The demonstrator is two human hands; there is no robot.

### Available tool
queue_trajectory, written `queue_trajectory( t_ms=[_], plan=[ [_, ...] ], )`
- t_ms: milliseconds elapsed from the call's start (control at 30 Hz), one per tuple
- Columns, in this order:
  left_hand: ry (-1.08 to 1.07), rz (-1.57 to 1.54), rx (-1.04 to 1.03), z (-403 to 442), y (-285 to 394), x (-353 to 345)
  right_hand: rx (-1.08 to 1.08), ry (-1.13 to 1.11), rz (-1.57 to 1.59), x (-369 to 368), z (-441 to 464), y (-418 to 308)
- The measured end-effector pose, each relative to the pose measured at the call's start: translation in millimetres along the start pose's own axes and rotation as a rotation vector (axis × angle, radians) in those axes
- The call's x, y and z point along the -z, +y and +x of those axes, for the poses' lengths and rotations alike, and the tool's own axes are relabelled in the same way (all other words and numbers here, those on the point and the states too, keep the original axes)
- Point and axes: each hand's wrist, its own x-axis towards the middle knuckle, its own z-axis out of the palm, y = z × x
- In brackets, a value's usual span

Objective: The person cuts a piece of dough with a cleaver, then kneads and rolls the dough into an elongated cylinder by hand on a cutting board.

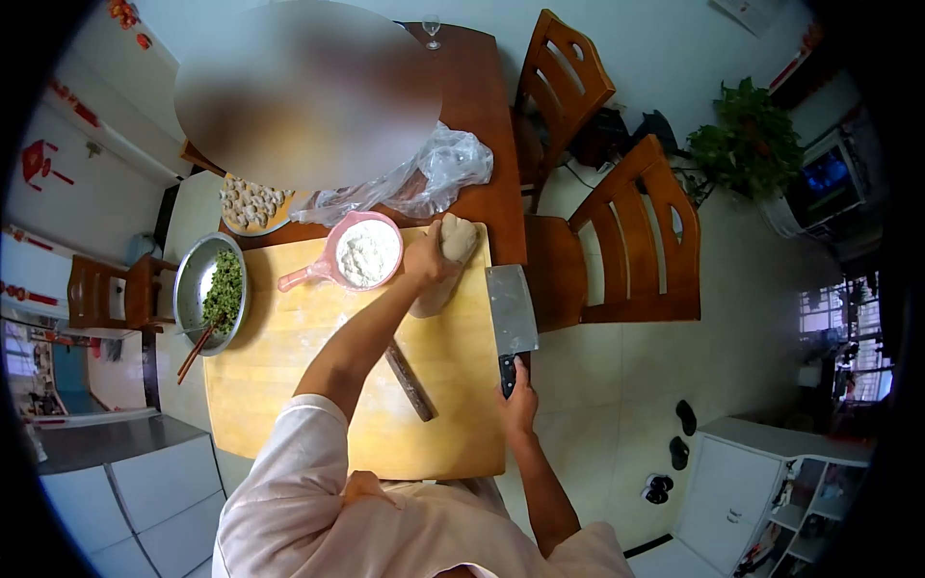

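Note:
My left hand (425, 257) grips a pale lump of dough (461, 239) near the far right corner of the wooden board (279, 385). The dough stretches under the hand towards me, partly hidden. At the board's right edge, my right hand (520, 405) is closed around the black handle of a cleaver (512, 303). Its broad blade points away from me, just right of the dough. A short dark rolling pin (412, 387) lies on the board, partly covered by my left forearm. Left of that hand sits a pink handled bowl (332, 260) of white flour (366, 252).
A metal bowl (189, 279) with green chopped filling (224, 292) and chopsticks (195, 354) stands at the board's left edge. Beyond are a plate of small dumplings (252, 204) and a clear plastic bag (443, 173). Wooden chairs (631, 241) stand right of the table.

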Motion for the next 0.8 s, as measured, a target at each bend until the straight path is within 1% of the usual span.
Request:
queue_trajectory(
  t_ms=[67, 100, 133, 200, 267, 300, 400, 467, 500, 533, 567, 633, 667, 733, 767, 800],
  plan=[
    [-0.030, -0.110, -0.026, 13, -20, 2, 0.069, 0.006, 0.036, -5, -4, 4],
    [-0.051, -0.168, -0.040, 21, -30, -1, 0.043, -0.035, 0.036, -6, -5, 2],
    [-0.106, -0.374, -0.036, 29, -40, -5, 0.018, -0.074, 0.036, -7, -4, -4],
    [-0.171, -0.578, -0.006, 34, -49, -8, -0.013, -0.141, 0.037, -17, -1, -7],
    [-0.220, -0.764, 0.021, 36, -44, 6, 0.016, -0.122, 0.076, -25, 4, -11],
    [-0.216, -0.805, 0.050, 36, -43, 6, 0.026, -0.115, 0.092, -24, 6, -16],
    [-0.227, -0.917, 0.115, 34, -46, 6, 0.159, -0.005, 0.076, -45, 16, -14],
    [-0.259, -1.004, 0.144, 24, -38, 10, -0.035, -0.271, -0.010, -34, 29, -39],
    [-0.282, -1.221, 0.217, 16, -32, 8, -0.132, -0.402, -0.056, -28, 37, -51],
    [-0.303, -1.434, 0.292, 4, -24, 4, -0.157, -0.467, -0.073, -28, 42, -57],
    [-0.318, -1.648, 0.374, -13, -20, 3, -0.088, -0.397, -0.073, -34, 41, -57],
    [-0.314, -1.857, 0.337, -47, 0, 17, 0.059, -0.255, -0.078, -49, 43, -50],
    [-0.397, -1.872, 0.343, -72, 7, 33, 0.090, -0.263, -0.100, -56, 43, -45],
    [-0.430, -1.848, 0.182, -119, 0, 47, 0.102, -0.287, -0.200, -44, 45, -56],
    [-0.444, -1.890, 0.195, -145, -13, 46, 0.118, -0.312, -0.240, -44, 43, -61],
    [-0.457, -1.932, 0.208, -171, -26, 46, 0.231, -0.238, -0.302, -50, 43, -49]
  ],
)
